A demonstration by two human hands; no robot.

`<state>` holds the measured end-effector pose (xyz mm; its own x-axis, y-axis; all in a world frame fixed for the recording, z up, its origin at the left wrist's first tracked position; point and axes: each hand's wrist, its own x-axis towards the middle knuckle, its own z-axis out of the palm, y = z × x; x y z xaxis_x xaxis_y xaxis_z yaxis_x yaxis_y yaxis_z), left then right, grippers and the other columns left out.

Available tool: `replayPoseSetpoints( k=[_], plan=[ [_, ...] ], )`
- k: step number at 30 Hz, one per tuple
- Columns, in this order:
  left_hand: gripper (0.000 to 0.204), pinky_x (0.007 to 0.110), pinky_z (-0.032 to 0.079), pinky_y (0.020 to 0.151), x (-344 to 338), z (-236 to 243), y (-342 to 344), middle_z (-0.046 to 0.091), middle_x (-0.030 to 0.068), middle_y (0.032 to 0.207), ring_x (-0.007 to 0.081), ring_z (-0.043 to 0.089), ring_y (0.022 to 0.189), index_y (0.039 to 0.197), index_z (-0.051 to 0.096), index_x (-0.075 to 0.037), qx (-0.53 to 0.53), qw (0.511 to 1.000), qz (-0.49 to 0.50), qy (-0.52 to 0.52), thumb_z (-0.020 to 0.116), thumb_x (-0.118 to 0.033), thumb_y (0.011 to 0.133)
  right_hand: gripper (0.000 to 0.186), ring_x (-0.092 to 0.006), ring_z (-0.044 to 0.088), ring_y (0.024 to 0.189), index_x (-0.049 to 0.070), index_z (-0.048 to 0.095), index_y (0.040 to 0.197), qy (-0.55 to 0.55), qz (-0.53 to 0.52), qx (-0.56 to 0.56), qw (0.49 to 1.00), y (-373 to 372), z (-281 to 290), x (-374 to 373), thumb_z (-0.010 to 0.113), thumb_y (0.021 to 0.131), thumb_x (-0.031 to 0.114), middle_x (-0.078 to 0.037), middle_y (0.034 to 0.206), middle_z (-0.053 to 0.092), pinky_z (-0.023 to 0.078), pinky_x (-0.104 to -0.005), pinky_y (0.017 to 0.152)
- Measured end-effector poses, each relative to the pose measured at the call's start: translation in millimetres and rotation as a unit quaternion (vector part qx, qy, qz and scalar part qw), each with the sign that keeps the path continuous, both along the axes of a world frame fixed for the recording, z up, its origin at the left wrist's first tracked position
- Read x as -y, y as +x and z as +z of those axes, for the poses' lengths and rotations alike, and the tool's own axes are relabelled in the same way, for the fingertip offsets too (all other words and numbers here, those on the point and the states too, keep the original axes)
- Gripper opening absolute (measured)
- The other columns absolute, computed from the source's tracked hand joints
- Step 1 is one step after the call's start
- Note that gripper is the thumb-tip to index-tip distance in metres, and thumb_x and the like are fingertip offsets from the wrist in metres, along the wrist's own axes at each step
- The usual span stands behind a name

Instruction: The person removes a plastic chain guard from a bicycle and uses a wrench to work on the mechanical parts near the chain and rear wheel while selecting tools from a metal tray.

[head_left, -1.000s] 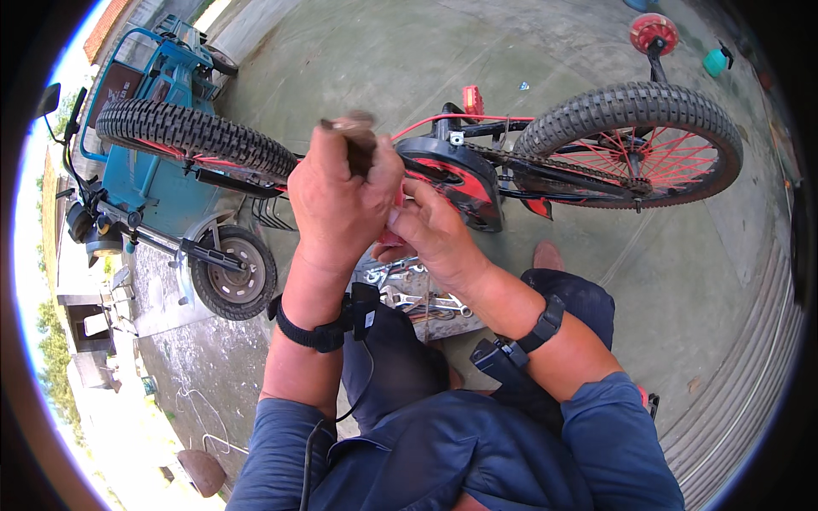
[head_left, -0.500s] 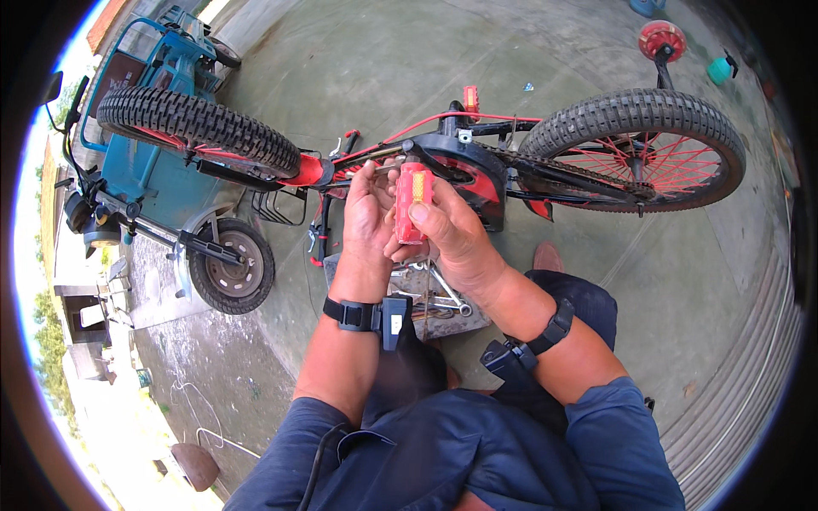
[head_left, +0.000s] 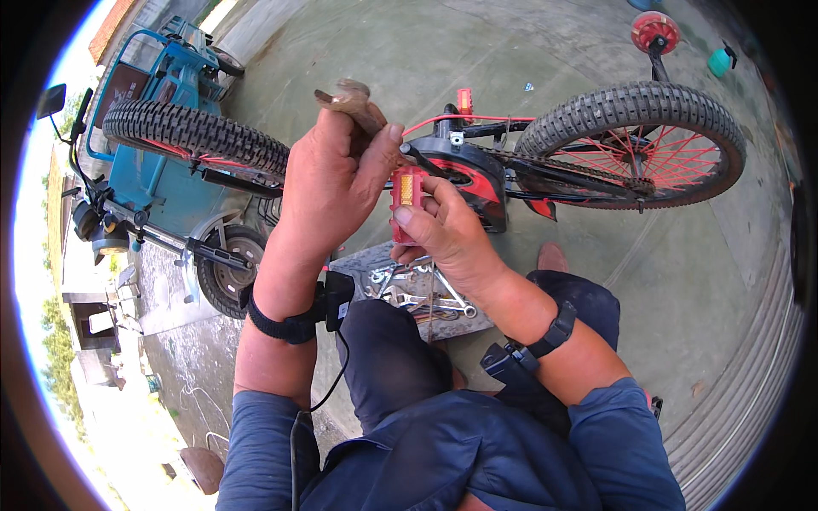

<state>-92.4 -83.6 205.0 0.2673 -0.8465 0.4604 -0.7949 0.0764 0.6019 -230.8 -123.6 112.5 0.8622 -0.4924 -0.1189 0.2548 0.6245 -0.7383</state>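
The far pedal (head_left: 464, 101) is on, and our left hand (head_left: 328, 183) grips a metal tool (head_left: 356, 103) while our right hand (head_left: 453, 240) holds the near red pedal (head_left: 407, 192) by the crank arm (head_left: 423, 160), how tight we cannot tell.

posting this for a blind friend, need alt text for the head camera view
A person holds a red-and-yellow pedal in the right hand and what looks like a metal wrench in the left hand. Beyond is a red-and-black bicycle, with tools lying nearby and a blue three-wheeler at left.
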Motion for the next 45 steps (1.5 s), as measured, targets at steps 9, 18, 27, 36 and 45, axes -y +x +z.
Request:
replayPoseSetpoints(
  k=[9,18,27,36,45],
  plan=[
    [0.021,0.044,0.045,0.056,23,30,-30,0.057,0.0142,0.071,0.0366,0.059,0.067,0.084,0.051,-0.004,0.286,0.947,-0.080,0.123,0.069,-0.016,0.083,0.050,-0.0101,0.059,0.057,0.002,0.052,0.101,-0.080,-0.056,-0.042,0.994,7,-2,2,0.082,0.076,0.033,-0.006,0.076,0.062,0.049,-0.0255,0.050],
    [0.023,0.045,0.044,0.055,37,29,-43,0.057,0.0159,0.070,0.0387,0.059,0.065,0.084,0.050,-0.005,0.348,0.911,-0.082,0.203,0.067,-0.021,0.086,0.041,-0.0104,0.058,0.054,0.005,0.056,0.086,-0.161,-0.063,-0.075,0.982,4,8,6,0.082,0.073,0.034,-0.002,0.065,0.060,0.047,-0.0258,0.048],
    [0.015,0.030,0.052,0.057,6,1,-9,0.068,0.0125,0.078,0.0204,0.067,0.063,0.091,0.053,-0.002,-0.016,0.998,0.053,0.039,0.064,-0.012,0.092,0.058,-0.0102,0.061,0.059,-0.003,0.047,0.116,-0.005,-0.052,-0.030,0.998,9,2,-4,0.078,0.079,0.030,-0.009,0.085,0.063,0.051,-0.0239,0.051],
    [0.035,0.036,0.056,0.064,-24,-139,-9,0.067,0.0138,0.086,0.0234,0.066,0.072,0.105,0.059,-0.005,-0.841,0.528,-0.064,-0.101,0.048,-0.037,0.099,0.060,-0.0098,0.061,0.065,-0.003,0.042,0.125,0.033,-0.028,0.053,0.998,9,-11,-4,0.073,0.084,0.027,-0.011,0.094,0.062,0.053,-0.0232,0.055],
    [0.021,0.025,0.044,0.044,-34,-102,48,0.065,0.0086,0.080,0.0140,0.059,0.058,0.099,0.054,-0.005,-0.659,0.730,0.131,-0.128,0.050,-0.027,0.099,0.066,-0.0159,0.066,0.073,0.001,0.038,0.131,-0.005,0.017,0.016,1.000,6,-7,1,0.068,0.086,0.038,-0.010,0.101,0.058,0.056,-0.0263,0.062]
  ],
)
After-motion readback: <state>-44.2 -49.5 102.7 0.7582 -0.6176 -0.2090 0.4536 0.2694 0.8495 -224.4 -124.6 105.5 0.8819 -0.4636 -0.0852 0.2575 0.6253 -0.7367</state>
